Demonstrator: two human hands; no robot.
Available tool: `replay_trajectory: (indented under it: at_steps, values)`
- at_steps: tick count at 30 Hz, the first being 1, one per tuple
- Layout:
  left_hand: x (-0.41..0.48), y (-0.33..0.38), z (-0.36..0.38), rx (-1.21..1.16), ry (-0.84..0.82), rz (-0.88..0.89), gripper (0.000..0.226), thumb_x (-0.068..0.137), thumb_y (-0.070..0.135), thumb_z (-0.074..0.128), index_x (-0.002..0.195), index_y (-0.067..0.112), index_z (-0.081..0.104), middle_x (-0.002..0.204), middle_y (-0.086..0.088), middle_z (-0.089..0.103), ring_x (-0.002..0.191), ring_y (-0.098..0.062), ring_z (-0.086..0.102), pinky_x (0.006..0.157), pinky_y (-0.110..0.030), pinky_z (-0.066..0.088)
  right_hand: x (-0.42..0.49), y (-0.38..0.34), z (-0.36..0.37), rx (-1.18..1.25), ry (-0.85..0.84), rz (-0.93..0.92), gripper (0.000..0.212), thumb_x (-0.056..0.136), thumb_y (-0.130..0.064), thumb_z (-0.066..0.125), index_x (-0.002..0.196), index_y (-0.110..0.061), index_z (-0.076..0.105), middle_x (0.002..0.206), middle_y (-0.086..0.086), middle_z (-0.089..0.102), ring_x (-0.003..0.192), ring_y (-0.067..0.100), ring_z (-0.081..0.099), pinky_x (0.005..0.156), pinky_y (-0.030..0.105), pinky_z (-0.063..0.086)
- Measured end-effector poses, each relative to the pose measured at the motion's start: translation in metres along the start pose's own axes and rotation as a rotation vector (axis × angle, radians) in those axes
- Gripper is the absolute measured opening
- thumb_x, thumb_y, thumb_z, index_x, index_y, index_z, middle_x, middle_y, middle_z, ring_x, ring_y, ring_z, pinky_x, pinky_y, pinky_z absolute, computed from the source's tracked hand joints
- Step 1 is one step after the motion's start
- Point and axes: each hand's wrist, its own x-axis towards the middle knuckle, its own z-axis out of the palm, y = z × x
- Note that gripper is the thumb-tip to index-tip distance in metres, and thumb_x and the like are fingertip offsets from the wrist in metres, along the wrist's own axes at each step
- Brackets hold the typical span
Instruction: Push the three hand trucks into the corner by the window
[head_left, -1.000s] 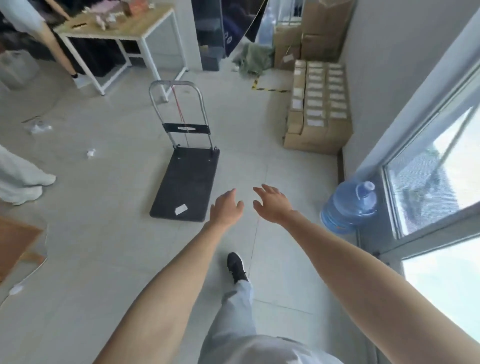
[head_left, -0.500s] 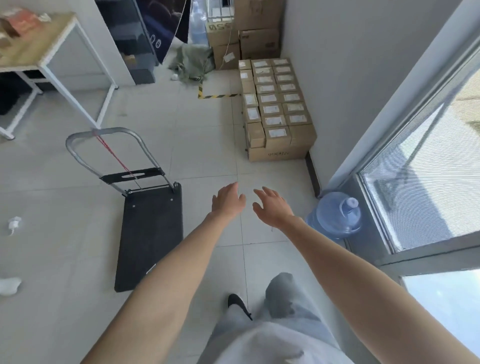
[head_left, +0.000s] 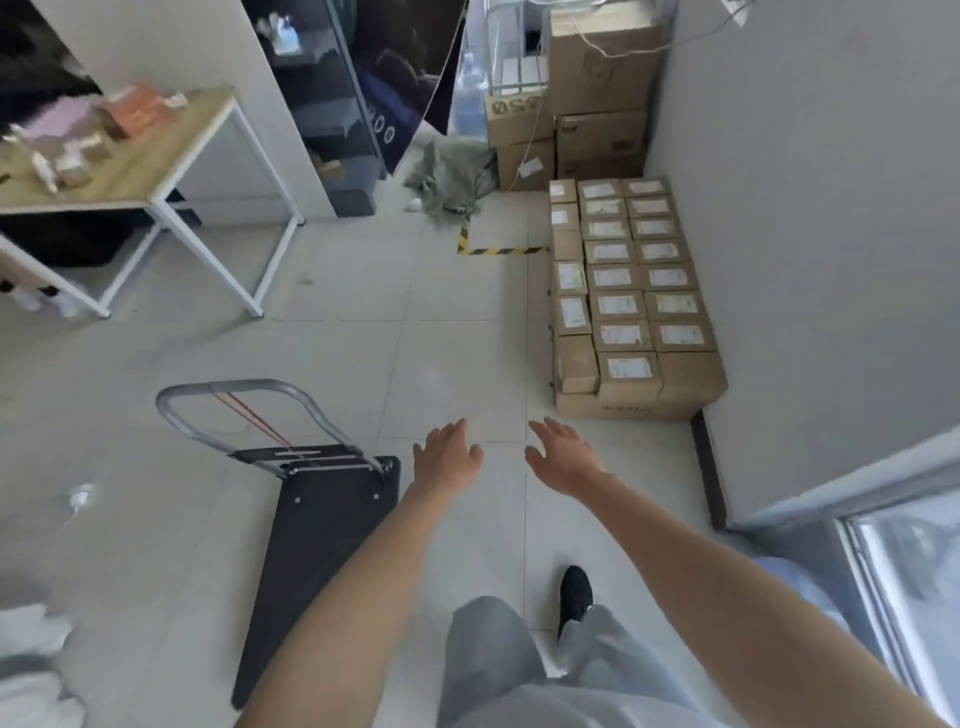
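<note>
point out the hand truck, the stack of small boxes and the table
hand truck (head_left: 332, 545): head view, on its black deck
stack of small boxes (head_left: 631, 301): head view, on a labelled top box mid-stack
table (head_left: 156, 161): head view, on a bare part of the wooden top

1 hand truck (head_left: 322, 551), black flat deck, upright grey loop handle, on tiled floor

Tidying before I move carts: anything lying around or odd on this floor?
Yes: a crumpled grey-green cloth lies heaped by the stacked cardboard boxes, and a small white scrap sits on the tiles left of the black platform hand truck.
</note>
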Motion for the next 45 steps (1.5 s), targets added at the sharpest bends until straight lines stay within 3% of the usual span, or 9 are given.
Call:
replay_trajectory:
  at_steps: [10, 18, 28, 35, 39, 43, 45]
  values:
    - [0.156, -0.096, -0.092, -0.131, 0.072, -0.26, 0.058, 0.098, 0.039, 0.035, 0.151, 0.016, 0.028, 0.153, -0.008, 0.038, 0.141, -0.031, 0.03, 0.116, -0.055, 0.018, 0.209, -0.108, -0.047, -0.119, -0.128, -0.211, 0.056, 0.1, -0.043, 0.036, 0.153, -0.026, 0.027, 0.163, 0.003, 0.02, 0.148, 0.025, 0.018, 0.117, 0.041, 0.023]
    - [0.258, -0.188, -0.14, -0.306, 0.026, -0.462, 0.06, 0.099, 0.042, 0.034, 0.153, 0.018, 0.024, 0.157, -0.008, 0.032, 0.142, -0.031, 0.029, 0.116, -0.052, 0.022, 0.345, -0.236, -0.053, -0.187, -0.232, -0.389, 0.055, 0.101, -0.04, 0.039, 0.152, -0.022, 0.028, 0.162, 0.006, 0.021, 0.147, 0.027, 0.02, 0.117, 0.043, 0.026]
    - [0.351, -0.29, -0.238, -0.408, 0.187, -0.673, 0.058, 0.099, 0.04, 0.038, 0.151, 0.018, 0.031, 0.151, -0.006, 0.042, 0.139, -0.029, 0.036, 0.114, -0.051, 0.026, 0.504, -0.382, -0.074, -0.257, -0.339, -0.576, 0.056, 0.1, -0.04, 0.04, 0.152, -0.023, 0.028, 0.162, 0.004, 0.021, 0.148, 0.025, 0.019, 0.118, 0.043, 0.024]
    - [0.38, -0.358, -0.265, -0.539, 0.227, -0.981, 0.055, 0.099, 0.037, 0.037, 0.151, 0.018, 0.032, 0.152, -0.006, 0.041, 0.139, -0.028, 0.036, 0.113, -0.047, 0.027, 0.599, -0.504, -0.058, -0.349, -0.511, -0.777, 0.056, 0.1, -0.041, 0.037, 0.152, -0.025, 0.027, 0.162, 0.001, 0.021, 0.148, 0.022, 0.017, 0.117, 0.044, 0.025]
    - [0.365, -0.388, -0.279, -0.575, 0.337, -1.199, 0.051, 0.099, 0.034, 0.037, 0.146, 0.014, 0.036, 0.144, -0.009, 0.047, 0.134, -0.028, 0.039, 0.107, -0.047, 0.034, 0.61, -0.576, -0.035, -0.488, -0.636, -1.023, 0.056, 0.101, -0.04, 0.036, 0.153, -0.022, 0.027, 0.162, 0.004, 0.02, 0.148, 0.025, 0.016, 0.118, 0.041, 0.023]
    - [0.335, -0.392, -0.267, -0.626, 0.477, -1.478, 0.056, 0.099, 0.032, 0.035, 0.153, 0.021, 0.023, 0.162, -0.005, 0.015, 0.149, -0.026, 0.011, 0.118, -0.051, 0.017, 0.586, -0.625, 0.003, -0.621, -0.797, -1.27, 0.055, 0.101, -0.039, 0.036, 0.153, -0.02, 0.027, 0.162, 0.006, 0.021, 0.148, 0.027, 0.019, 0.117, 0.041, 0.023]
    - [0.319, -0.389, -0.259, -0.705, 0.542, -1.614, 0.063, 0.098, 0.031, 0.036, 0.155, 0.029, 0.01, 0.161, -0.004, 0.016, 0.148, -0.029, 0.011, 0.117, -0.054, 0.016, 0.569, -0.644, 0.025, -0.686, -0.881, -1.385, 0.055, 0.101, -0.037, 0.036, 0.152, -0.018, 0.028, 0.161, 0.006, 0.024, 0.146, 0.028, 0.022, 0.116, 0.042, 0.025]
